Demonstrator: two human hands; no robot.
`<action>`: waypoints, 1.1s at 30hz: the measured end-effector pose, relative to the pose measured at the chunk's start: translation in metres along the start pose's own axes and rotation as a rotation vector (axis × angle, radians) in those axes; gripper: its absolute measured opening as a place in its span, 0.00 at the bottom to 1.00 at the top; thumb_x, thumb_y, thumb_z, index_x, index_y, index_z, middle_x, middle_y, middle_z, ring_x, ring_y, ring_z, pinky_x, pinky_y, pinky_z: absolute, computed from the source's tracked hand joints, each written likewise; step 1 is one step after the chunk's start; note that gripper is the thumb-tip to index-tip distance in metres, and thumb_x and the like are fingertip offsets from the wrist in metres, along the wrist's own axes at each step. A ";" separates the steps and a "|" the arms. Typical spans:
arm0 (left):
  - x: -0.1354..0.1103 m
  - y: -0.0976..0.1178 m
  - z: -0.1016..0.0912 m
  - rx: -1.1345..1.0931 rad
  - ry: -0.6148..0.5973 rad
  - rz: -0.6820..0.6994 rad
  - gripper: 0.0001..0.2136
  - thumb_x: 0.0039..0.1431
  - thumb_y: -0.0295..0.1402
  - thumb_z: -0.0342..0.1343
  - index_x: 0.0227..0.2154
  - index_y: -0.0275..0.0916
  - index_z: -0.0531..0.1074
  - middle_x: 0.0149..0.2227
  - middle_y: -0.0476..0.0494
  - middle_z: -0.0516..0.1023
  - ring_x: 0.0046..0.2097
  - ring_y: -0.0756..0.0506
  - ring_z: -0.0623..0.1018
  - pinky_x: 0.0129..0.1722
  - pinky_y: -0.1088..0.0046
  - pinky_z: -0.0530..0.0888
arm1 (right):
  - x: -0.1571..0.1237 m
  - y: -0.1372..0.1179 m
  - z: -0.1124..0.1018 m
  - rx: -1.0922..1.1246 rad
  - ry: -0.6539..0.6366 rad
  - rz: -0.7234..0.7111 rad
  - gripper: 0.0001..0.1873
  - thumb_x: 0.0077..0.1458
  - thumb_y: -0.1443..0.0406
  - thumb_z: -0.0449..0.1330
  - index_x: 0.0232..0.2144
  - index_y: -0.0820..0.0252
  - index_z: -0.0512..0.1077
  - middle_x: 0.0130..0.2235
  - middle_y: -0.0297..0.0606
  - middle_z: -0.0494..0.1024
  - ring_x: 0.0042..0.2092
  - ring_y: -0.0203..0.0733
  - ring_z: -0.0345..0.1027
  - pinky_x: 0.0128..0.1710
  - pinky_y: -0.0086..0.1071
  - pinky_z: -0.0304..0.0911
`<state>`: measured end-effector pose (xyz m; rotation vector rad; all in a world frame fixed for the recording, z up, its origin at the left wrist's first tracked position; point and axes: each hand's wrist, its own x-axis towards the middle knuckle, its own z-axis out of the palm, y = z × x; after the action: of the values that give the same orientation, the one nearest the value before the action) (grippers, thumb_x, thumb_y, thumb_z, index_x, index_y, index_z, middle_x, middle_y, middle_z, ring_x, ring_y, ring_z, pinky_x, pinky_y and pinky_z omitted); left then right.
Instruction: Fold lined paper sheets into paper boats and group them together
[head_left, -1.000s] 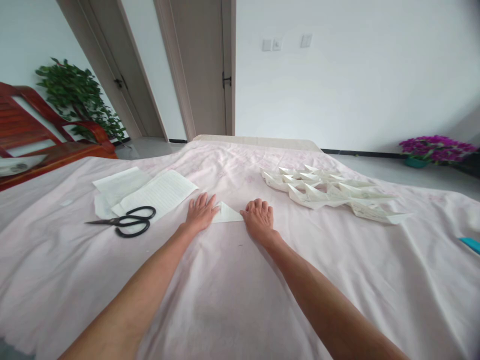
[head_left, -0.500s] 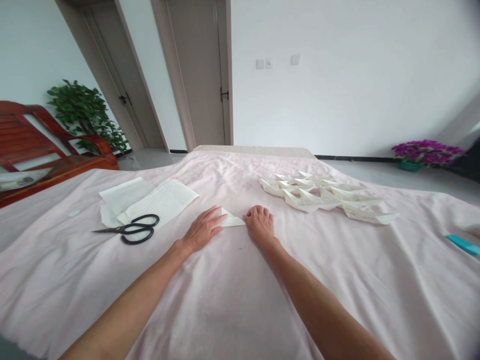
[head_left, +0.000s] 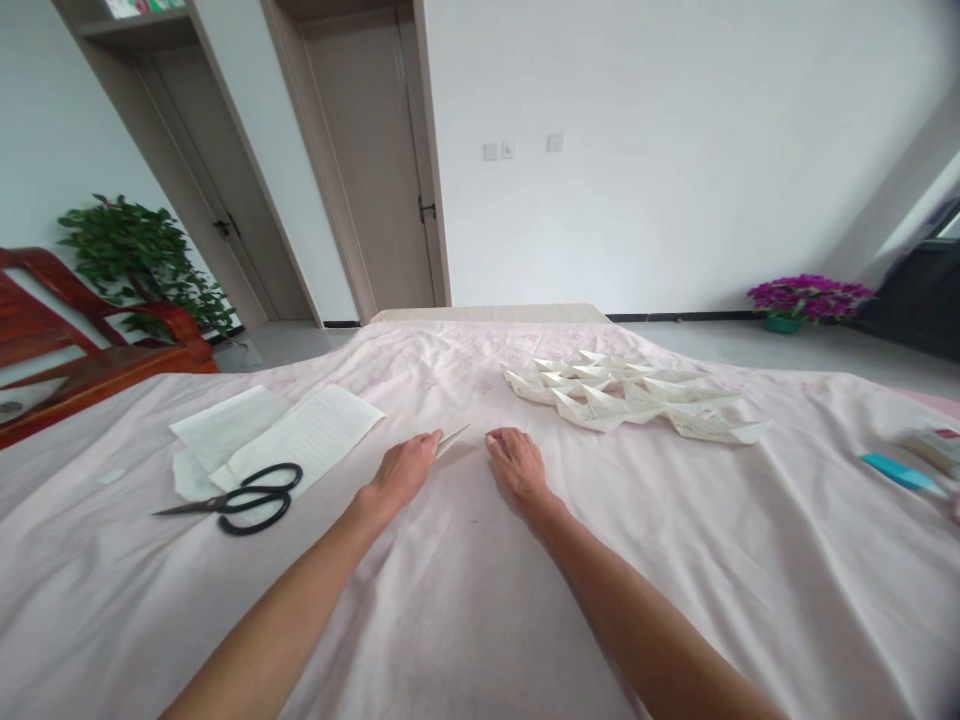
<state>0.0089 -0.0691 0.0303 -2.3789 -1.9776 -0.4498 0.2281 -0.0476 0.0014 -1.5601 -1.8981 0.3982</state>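
A small piece of folded white paper (head_left: pixel 453 438) is pinched in my left hand (head_left: pixel 405 470), just above the bedspread. It stands edge-on, with its pointed end toward the right. My right hand (head_left: pixel 517 465) rests a short gap to the right of that point, fingers curled together and not touching the paper. No object shows in its fingers. Beyond it lies a group of folded paper boats (head_left: pixel 600 395), several set close together. Black-handled scissors (head_left: pixel 255 500) lie left of my left hand, partly over lined paper sheets (head_left: pixel 307 435).
The pink-white bedspread (head_left: pixel 450 620) is wrinkled. A blue object (head_left: pixel 896 471) and a pale package (head_left: pixel 934 447) lie at the right. A wooden chair (head_left: pixel 97 350) and leafy plant (head_left: pixel 135 250) stand at the left, purple flowers (head_left: pixel 810 295) on the floor at the right.
My left hand has tilted the folded paper up from lying flat on the bedspread. The fingers of my right hand have come away from its right tip. The view has shifted slightly.
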 end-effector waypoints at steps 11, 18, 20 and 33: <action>-0.013 0.048 0.027 -0.210 0.251 -0.289 0.14 0.67 0.30 0.40 0.37 0.39 0.72 0.33 0.44 0.79 0.34 0.47 0.77 0.33 0.75 0.66 | -0.020 -0.017 -0.004 0.248 -0.047 -0.195 0.28 0.63 0.49 0.50 0.59 0.57 0.61 0.50 0.42 0.75 0.46 0.44 0.70 0.50 0.38 0.62; -0.017 0.057 0.034 -0.561 0.399 0.013 0.13 0.63 0.27 0.47 0.45 0.40 0.73 0.46 0.42 0.76 0.49 0.44 0.76 0.48 0.67 0.73 | -0.029 -0.041 -0.007 0.261 -0.081 -0.080 0.30 0.60 0.52 0.55 0.61 0.56 0.59 0.52 0.43 0.76 0.50 0.47 0.70 0.49 0.36 0.61; -0.016 0.057 0.035 -0.579 0.425 0.011 0.14 0.63 0.26 0.46 0.46 0.41 0.73 0.47 0.41 0.76 0.50 0.44 0.75 0.51 0.65 0.73 | -0.027 -0.043 -0.006 0.241 -0.069 -0.065 0.27 0.60 0.57 0.55 0.60 0.55 0.61 0.50 0.40 0.77 0.47 0.45 0.71 0.47 0.33 0.61; -0.007 0.044 0.042 -0.510 0.450 -0.105 0.13 0.60 0.27 0.48 0.44 0.40 0.74 0.44 0.41 0.77 0.48 0.43 0.77 0.51 0.64 0.73 | -0.010 -0.030 -0.001 -0.071 -0.053 -0.056 0.14 0.61 0.68 0.48 0.33 0.56 0.74 0.36 0.37 0.80 0.38 0.41 0.72 0.35 0.29 0.54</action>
<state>0.0589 -0.0769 -0.0036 -2.1235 -1.9381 -1.4996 0.2071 -0.0648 0.0174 -1.5519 -2.0121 0.3543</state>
